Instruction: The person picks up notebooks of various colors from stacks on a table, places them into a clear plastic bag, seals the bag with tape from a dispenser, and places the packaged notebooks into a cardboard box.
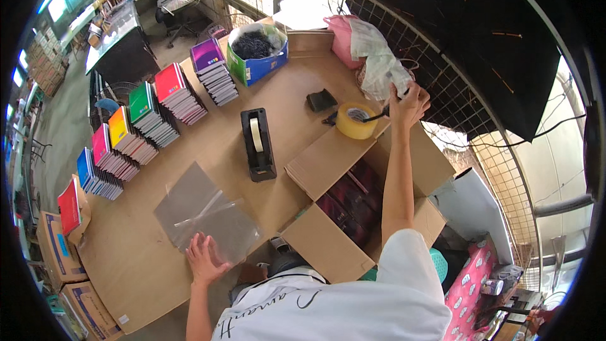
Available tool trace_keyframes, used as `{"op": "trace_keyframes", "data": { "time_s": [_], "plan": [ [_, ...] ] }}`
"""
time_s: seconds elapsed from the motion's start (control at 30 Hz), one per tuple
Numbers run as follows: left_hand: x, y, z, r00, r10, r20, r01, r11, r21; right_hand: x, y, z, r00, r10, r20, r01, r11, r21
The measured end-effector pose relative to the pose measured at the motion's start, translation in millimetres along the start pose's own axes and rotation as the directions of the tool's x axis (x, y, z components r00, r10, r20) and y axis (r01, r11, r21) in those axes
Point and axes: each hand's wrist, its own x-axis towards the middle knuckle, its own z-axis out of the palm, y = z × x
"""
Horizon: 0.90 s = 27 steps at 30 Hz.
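My left hand (pixel 206 261) lies with fingers spread on the near edge of some clear plastic bags (pixel 205 205), which overlap flat on the table. My right arm reaches across an open cardboard box (pixel 331 170). At its end, my right hand (pixel 409 105) has its fingers curled on the lower end of a whitish translucent plastic bag (pixel 377 53). Just left of that hand, a large roll of yellowish packing tape (pixel 355 121) stands on the table beside the box flap. Dark reddish packs (pixel 353 199) fill the box, partly hidden by my arm.
A black tape dispenser (pixel 258 145) stands mid-table, with a small dark block (pixel 321 100) farther back. Stacks of coloured notebooks (pixel 180 95) line the far left edge. A blue-green carton (pixel 259 53) holds dark stringy material. Wire mesh (pixel 442 57) rises at the right.
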Motion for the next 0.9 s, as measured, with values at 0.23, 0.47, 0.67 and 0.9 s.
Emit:
{"op": "trace_keyframes", "data": {
  "time_s": [0.23,0.47,0.67,0.9],
  "plan": [
    [9,12,-15,0.989,0.093,-0.115,-0.103,0.992,-0.076,-5,78,106,0.795,0.312,0.520,-0.513,0.804,0.302],
    [137,155,-68,0.754,0.539,-0.375,-0.654,0.663,-0.364,16,119,132,0.788,0.294,0.541,-0.351,0.936,0.002],
    [294,342,2,0.559,0.781,-0.279,-0.818,0.466,-0.336,48,105,129,0.774,0.404,0.487,-0.376,0.913,-0.160],
    [368,409,72,0.548,0.832,-0.082,-0.833,0.535,-0.143,52,101,112,0.580,0.443,0.684,-0.602,0.798,-0.006]
  ]
}}
